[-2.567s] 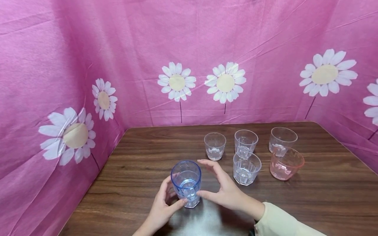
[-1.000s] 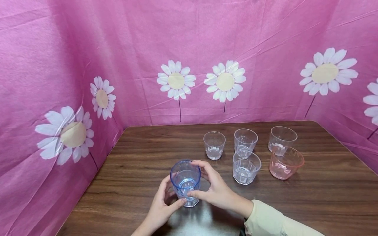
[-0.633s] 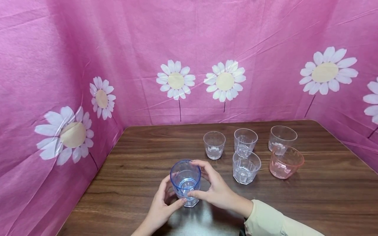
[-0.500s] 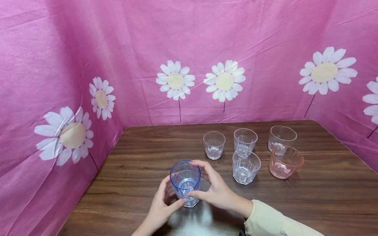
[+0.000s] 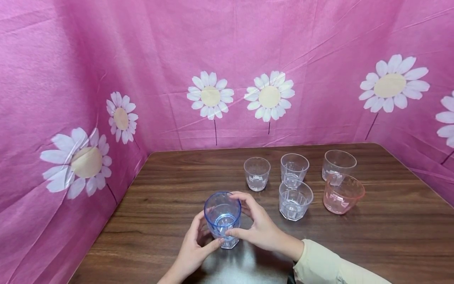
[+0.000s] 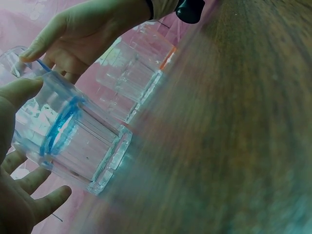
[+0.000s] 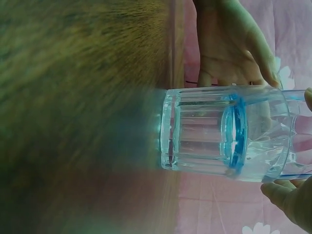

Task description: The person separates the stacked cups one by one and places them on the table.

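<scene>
A blue tumbler (image 5: 222, 215) sits nested inside a clear faceted tumbler (image 7: 202, 131), whose base stands on the table near the front edge. The blue one's upper part rises above the clear rim. My left hand (image 5: 193, 244) holds the clear tumbler from the left, its thumb in front and fingers behind. From the right, my right hand (image 5: 260, 227) grips the blue tumbler near its top, thumb in front and index finger at the far rim. The left wrist view shows the blue tumbler's bottom as a blue ring (image 6: 61, 129) well above the clear base.
Right of the hands stand several separate tumblers on the wooden table (image 5: 170, 189): clear ones, such as a small clear tumbler (image 5: 257, 175) and a faceted one (image 5: 295, 201), and a pink tumbler (image 5: 342, 195). A pink flowered cloth (image 5: 159, 71) hangs around the back and sides.
Since the earliest frame my right hand has moved left and taken hold of the blue tumbler. Over the last second both hands and the nested tumblers have stayed still.
</scene>
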The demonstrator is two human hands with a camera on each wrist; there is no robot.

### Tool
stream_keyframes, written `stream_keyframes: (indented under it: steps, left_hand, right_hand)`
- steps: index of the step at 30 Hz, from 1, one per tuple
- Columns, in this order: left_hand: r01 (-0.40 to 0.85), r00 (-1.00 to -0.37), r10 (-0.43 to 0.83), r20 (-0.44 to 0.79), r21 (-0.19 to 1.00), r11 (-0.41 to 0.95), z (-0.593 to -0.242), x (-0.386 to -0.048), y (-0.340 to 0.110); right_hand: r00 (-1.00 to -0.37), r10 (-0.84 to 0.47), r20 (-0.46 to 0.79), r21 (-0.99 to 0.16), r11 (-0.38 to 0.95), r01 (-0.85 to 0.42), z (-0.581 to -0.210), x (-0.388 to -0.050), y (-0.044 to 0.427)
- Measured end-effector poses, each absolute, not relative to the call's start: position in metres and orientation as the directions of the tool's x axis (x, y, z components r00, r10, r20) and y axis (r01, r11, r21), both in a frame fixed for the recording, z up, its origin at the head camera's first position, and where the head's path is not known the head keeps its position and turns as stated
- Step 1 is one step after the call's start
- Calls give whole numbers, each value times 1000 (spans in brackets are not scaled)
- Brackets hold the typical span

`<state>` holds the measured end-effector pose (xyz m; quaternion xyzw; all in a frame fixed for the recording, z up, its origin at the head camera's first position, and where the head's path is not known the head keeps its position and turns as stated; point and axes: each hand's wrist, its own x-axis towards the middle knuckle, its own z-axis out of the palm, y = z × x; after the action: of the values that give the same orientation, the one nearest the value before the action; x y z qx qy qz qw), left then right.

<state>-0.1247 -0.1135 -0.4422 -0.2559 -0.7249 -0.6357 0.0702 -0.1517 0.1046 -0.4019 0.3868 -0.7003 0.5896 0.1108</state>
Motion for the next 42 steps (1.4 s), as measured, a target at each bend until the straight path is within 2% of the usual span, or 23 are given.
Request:
stream_keyframes:
  steps: [12,18,21,27,31,42]
  left_hand:
    - [472,-856,275,439,879,67,-442,-124,-113]
    - [411,-887,260,381,909,71,-440,-122,-113]
    - [415,-882,269,386,908,56,-440,-122,-113]
    - [531,-812,302,500,847,28,-441,-125,-114]
    - [542,-804,304,512,840,21,-442,-125,-114]
    - [524,-823,291,488,850,57,-442,-125,-115]
  right_hand:
    - [-715,-382,586,-767,26,-642,-392,-151,108]
    - [-724,-359,590,-770,21,-638,-382,-150,111]
    - [-710,-352,610,-764,-25,-645,-378,-151,113]
    - [-653,-314,689,-712,-128,-690,-371,-157,117]
    - [-645,-267,716,-692,-147,-707,-369,-162,123]
    - [-729,-163,664,-744,-45,-667,-371,-164,136]
